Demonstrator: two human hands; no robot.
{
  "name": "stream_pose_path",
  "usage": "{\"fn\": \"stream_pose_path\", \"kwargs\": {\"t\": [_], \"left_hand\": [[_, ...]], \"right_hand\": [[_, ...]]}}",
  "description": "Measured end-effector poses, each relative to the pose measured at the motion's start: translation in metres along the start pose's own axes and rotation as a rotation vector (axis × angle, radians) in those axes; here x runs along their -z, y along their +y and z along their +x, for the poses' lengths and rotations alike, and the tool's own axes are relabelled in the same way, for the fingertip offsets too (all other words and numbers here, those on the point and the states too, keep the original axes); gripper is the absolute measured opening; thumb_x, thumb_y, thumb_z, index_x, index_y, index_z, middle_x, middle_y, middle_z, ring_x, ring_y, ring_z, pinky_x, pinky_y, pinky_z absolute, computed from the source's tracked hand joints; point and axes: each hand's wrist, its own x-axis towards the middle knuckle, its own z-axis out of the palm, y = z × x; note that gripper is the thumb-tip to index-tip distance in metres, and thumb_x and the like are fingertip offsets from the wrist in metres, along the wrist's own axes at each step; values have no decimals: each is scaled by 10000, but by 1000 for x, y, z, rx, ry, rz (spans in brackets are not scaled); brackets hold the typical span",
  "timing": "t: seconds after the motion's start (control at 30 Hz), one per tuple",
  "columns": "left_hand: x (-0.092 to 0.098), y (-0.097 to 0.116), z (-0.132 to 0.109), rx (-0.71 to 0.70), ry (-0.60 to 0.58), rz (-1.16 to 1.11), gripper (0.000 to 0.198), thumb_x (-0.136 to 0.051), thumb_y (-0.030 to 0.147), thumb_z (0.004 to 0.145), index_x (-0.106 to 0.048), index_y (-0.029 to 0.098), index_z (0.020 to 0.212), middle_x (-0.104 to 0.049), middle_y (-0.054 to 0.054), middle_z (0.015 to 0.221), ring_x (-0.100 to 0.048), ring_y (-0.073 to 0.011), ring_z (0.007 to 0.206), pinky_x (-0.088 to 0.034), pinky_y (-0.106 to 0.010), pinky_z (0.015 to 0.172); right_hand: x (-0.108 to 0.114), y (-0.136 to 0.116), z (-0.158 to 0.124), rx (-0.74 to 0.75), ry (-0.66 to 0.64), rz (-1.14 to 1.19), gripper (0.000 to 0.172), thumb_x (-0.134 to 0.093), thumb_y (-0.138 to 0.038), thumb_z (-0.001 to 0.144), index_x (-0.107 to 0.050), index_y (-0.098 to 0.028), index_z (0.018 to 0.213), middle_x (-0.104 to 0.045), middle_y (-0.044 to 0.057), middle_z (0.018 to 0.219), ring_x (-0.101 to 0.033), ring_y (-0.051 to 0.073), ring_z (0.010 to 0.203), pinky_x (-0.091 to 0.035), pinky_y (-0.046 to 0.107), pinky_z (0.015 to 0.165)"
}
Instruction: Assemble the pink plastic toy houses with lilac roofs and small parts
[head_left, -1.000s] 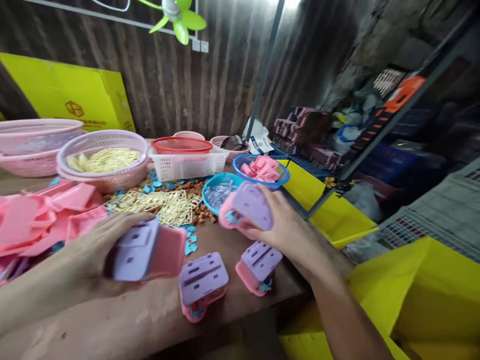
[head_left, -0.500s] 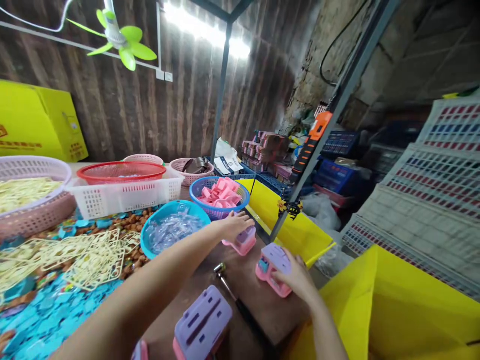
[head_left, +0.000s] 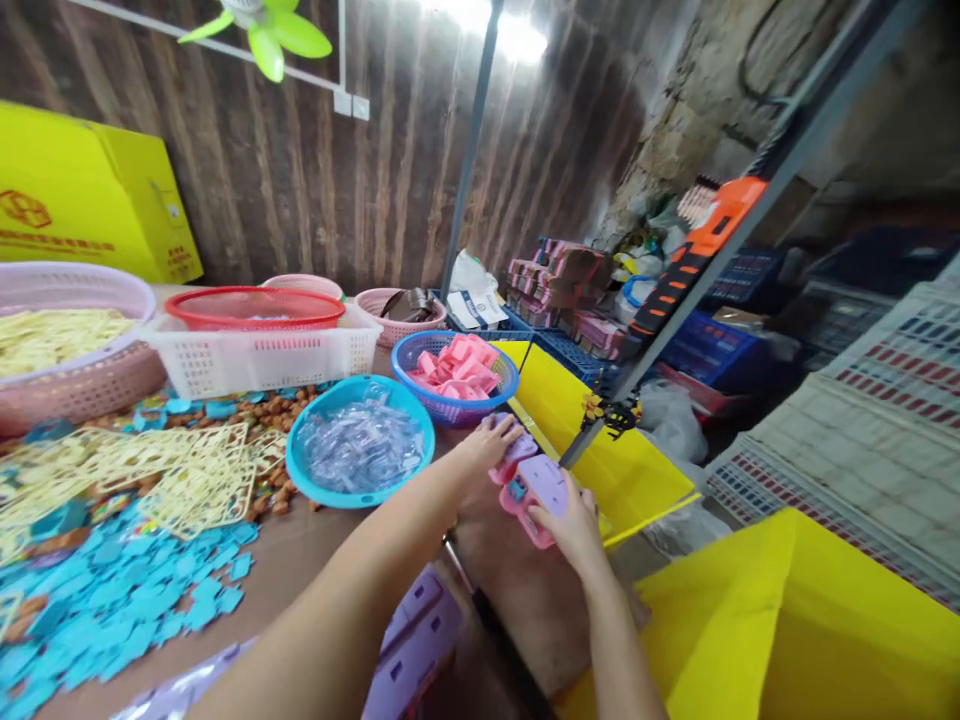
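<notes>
My left hand [head_left: 491, 442] is closed over the far pink-and-purple plastic toy [head_left: 523, 447], its fingers lying across the purple top. My right hand [head_left: 571, 520] grips a nearer pink-and-purple plastic toy [head_left: 546, 482] by its side, with a small blue part showing inside the pink frame. These two toys sit close together near the table's right edge; whether they touch is hard to tell. Below my hands lies a hammer [head_left: 499, 635] with a black handle, its head partly covered by my left forearm. Another purple-topped toy [head_left: 420, 640] is partly behind that forearm.
Clear plastic pieces fill a turquoise basin [head_left: 292, 455]; pink parts fill a blue basket [head_left: 510, 388]. Blue pieces [head_left: 142, 590] and cream frames [head_left: 202, 480] cover the table's left. Open yellow boxes [head_left: 705, 620] flank the right edge, beside a slanted metal post [head_left: 660, 340].
My right hand has brought its toy up beside the one under my left hand, closing the gap. The view has tilted down and turned left, and my left forearm now covers more of the lower toy.
</notes>
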Motion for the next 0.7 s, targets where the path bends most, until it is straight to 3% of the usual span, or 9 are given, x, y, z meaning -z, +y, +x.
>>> {"fn": "stream_pose_path", "kwargs": {"t": [0.13,0.2,0.23,0.3,0.37,0.4,0.47,0.57,0.7], "left_hand": [[31,0,-30,128,-170,-105,737,-441,118,803,-91,154,1451,-66,-163,1532,-148,-319,1390,-300,-516,1036],[55,-1,-63,121,-229,-158,816,-487,170,802,3,161,1454,-8,-136,1540,-65,-261,1410,-257,-455,1080],[69,0,-86,90,-253,-189,844,-506,203,808,35,116,1449,4,-167,1533,-32,-259,1411,-234,-443,1092],[97,7,-139,109,-313,-235,849,-515,274,828,32,74,1446,-47,-195,1525,-93,-256,1407,-208,-400,1109],[118,23,-197,209,-405,-229,838,-523,295,824,-27,12,1437,-143,-239,1498,-151,-261,1396,-231,-360,1099],[124,33,-225,281,-436,-206,864,-560,312,797,-55,47,1445,-174,-225,1496,-177,-285,1388,-233,-393,1095],[123,55,-275,423,-525,-133,936,-649,307,706,-116,126,1452,-232,-196,1488,-223,-333,1368,-245,-474,1075],[96,80,-327,670,-612,-30,945,-706,275,591,-271,150,1421,-337,-231,1431,-300,-414,1314,-299,-562,1008],[61,84,-352,762,-451,24,770,-576,201,648,-363,177,1387,-512,-209,1275,-480,-386,1172,-404,-514,913]], "right_hand": [[20,-22,-11,-38,25,5,863,-570,-554,717,-269,-107,1391,-392,267,1289,-403,440,1173,-357,622,877],[37,-44,-24,101,11,105,920,-564,-582,720,-185,-139,1432,-266,245,1412,-267,436,1291,-285,635,958],[46,-58,-31,267,-102,204,911,-571,-557,730,-161,-166,1443,-257,211,1434,-248,390,1323,-269,589,1011],[63,-88,-48,573,-529,331,879,-610,-480,738,-143,-270,1453,-184,98,1507,-177,296,1381,-226,491,1089],[72,-117,-63,822,-921,292,941,-696,-414,678,-166,-315,1449,-123,49,1538,-113,273,1403,-208,456,1106],[74,-129,-70,905,-1036,233,965,-732,-371,645,-192,-323,1443,-119,43,1543,-85,281,1407,-183,469,1111],[71,-148,-79,979,-1112,108,987,-763,-265,610,-221,-336,1432,-140,49,1541,-80,302,1403,-144,525,1101],[65,-160,-84,986,-1050,22,990,-730,-136,621,-201,-356,1429,-168,64,1533,-155,327,1378,-177,603,1052],[68,-162,-90,1011,-934,23,916,-663,-91,636,-240,-316,1417,-403,87,1385,-355,316,1244,-272,590,999]]}}
